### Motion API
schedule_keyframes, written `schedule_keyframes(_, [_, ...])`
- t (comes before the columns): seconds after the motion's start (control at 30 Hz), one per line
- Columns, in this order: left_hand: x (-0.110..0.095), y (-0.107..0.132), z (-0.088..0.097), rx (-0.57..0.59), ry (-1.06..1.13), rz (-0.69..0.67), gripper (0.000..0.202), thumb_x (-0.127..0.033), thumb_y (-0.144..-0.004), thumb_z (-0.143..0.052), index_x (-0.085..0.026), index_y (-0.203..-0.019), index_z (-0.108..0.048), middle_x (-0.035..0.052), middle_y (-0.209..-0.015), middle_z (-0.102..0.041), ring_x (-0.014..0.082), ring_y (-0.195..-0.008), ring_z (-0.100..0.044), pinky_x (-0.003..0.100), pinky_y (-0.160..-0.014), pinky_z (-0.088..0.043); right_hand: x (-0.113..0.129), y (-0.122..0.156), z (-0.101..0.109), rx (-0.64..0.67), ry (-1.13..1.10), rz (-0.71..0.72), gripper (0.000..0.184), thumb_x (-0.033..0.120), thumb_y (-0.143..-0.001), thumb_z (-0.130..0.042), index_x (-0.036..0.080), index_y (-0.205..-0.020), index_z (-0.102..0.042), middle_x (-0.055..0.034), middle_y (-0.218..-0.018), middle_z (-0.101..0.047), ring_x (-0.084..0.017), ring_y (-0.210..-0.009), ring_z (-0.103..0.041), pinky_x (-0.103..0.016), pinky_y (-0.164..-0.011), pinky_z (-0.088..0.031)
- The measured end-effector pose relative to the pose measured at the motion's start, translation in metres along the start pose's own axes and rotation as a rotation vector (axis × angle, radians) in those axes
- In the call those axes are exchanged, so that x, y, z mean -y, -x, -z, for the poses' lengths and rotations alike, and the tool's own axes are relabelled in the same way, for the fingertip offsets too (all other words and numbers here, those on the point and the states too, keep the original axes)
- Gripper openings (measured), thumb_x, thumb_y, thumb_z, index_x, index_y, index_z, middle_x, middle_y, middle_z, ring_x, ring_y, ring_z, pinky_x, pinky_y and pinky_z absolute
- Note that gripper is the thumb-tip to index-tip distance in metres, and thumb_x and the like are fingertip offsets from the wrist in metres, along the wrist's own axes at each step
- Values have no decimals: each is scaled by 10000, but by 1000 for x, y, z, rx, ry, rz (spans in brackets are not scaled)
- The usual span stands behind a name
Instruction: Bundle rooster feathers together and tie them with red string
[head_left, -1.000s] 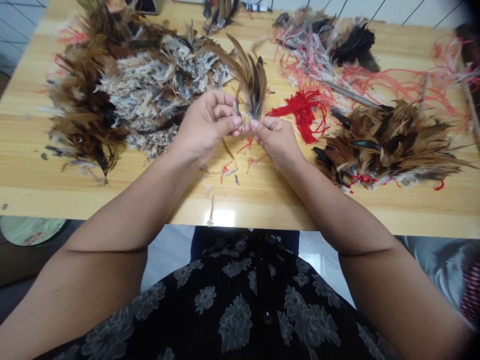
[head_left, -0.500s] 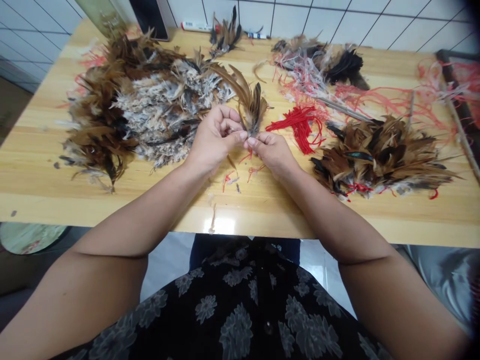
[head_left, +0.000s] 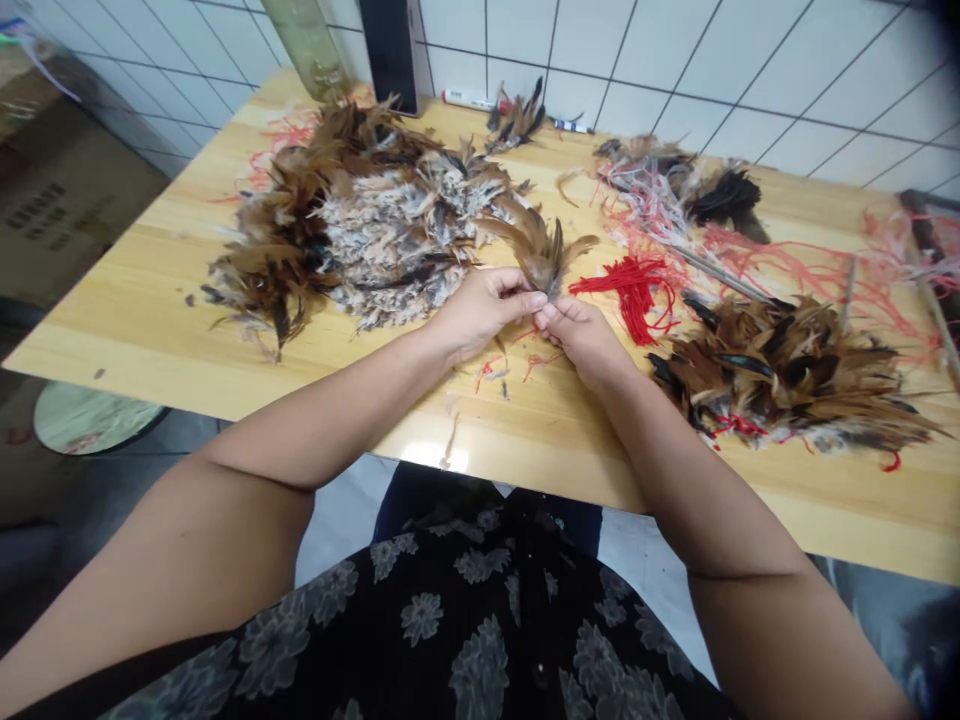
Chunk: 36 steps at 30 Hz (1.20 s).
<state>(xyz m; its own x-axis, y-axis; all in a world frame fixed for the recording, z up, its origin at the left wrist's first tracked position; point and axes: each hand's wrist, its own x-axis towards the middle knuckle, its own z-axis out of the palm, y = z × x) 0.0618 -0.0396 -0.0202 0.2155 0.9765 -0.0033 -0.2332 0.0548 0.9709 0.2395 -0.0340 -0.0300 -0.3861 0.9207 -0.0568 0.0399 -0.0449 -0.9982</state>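
Observation:
My left hand (head_left: 480, 312) and my right hand (head_left: 583, 335) meet fingertip to fingertip over the middle of the wooden table (head_left: 135, 310). Both pinch the base of a small bunch of brown feathers (head_left: 536, 252) that fans upward from the fingers. A skein of red thread (head_left: 634, 285) lies just right of the hands. Short red thread scraps (head_left: 495, 368) lie on the table under the hands.
A large heap of brown and grey feathers (head_left: 360, 225) covers the table's left half. Another heap of brown and dark feathers (head_left: 787, 375) lies at the right, with tangled pink and red string (head_left: 757, 250) behind it. A dark upright object (head_left: 390, 45) stands at the tiled wall.
The view has tilted up and shifted, showing more wall and floor at the left. Both hands have kept their pinch on the feather bunch, which now leans lower and more to the right.

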Motion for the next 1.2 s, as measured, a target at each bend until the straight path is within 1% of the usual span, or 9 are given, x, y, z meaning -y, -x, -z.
schedule_keyframes(0.1, [2, -1, -1, 6, 11, 16, 487, -312, -922, -1146, -186, -710, -726, 25, -688, -721, 215, -722, -747, 348, -832, -650, -1, 0, 1, -16, 22, 16, 652, 807, -812, -937, 235, -708, -642, 42, -668, -498, -126, -697, -398, -318, -742, -403])
schedule_keyframes(0.27, [3, -2, 1, -18, -64, -2, 446, -154, -1020, -1011, -191, -700, -703, -2, -654, -651, 184, -674, -653, 313, -758, -565, -2, -1, 0, -29, 33, 27, 651, 814, -730, -980, 219, -688, -721, -5, -739, -658, -138, -744, -476, -327, -795, -441])
schedule_keyframes(0.53, [4, -3, 5, 28, -108, -41, 410, -329, -924, -1090, -197, -772, -733, 16, -733, -707, 221, -748, -698, 326, -794, -579, -7, -2, -3, -79, 23, 34, 529, 693, -783, -909, 235, -721, -652, 26, -717, -585, -133, -734, -454, -323, -801, -413])
schedule_keyframes(0.67, [-3, -15, 34, -43, -253, -161, 290, -302, -856, -1070, -199, -913, -804, 44, -947, -811, 244, -910, -741, 327, -917, -586, -7, -2, -1, -98, -62, 54, 452, 606, -837, -871, 247, -762, -607, 57, -706, -499, -117, -695, -383, -306, -757, -384])
schedule_keyframes(0.73, [-10, -25, 57, -178, -458, -223, 144, -222, -881, -953, -212, -968, -838, 54, -1002, -823, 266, -959, -734, 351, -964, -585, -6, -3, 0, -116, -120, 30, 384, 523, -892, -837, 248, -781, -593, 67, -706, -474, -110, -674, -350, -294, -722, -359])
schedule_keyframes(0.83, [-26, -44, 87, -289, -869, -264, 145, -129, -803, -879, -234, -874, -808, 63, -915, -783, 338, -1018, -717, 462, -1146, -572, -3, -4, -2, -145, -182, -28, 300, 355, -1015, -736, 234, -785, -586, 69, -704, -480, -102, -654, -345, -276, -690, -321])
schedule_keyframes(0.93, [-42, -61, 94, -339, -1284, -133, 114, -146, -851, -836, -220, -809, -760, 147, -1005, -813, 445, -1202, -751, 555, -1274, -535, 5, -4, -6, -181, -218, -81, 331, 218, -1099, -665, 216, -776, -589, 70, -695, -493, -92, -650, -380, -258, -686, -304])
schedule_keyframes(1.03, [-54, -73, 77, -303, -1626, 97, 192, -258, -1070, -710, -156, -986, -849, 240, -1232, -850, 503, -1390, -756, 542, -1297, -548, 17, -2, -9, -209, -235, -134, 403, 124, -1144, -608, 209, -751, -584, 72, -667, -489, -92, -638, -377, -258, -676, -277])
schedule_keyframes(1.2, [-60, -81, 46, -223, -1784, 348, 399, -333, -1155, -662, -42, -1314, -883, 302, -1446, -834, 506, -1486, -750, 458, -1262, -586, 30, 0, -10, -285, -288, -203, 503, 81, -1197, -563, 202, -709, -576, 79, -609, -468, -84, -598, -345, -260, -655, -235])
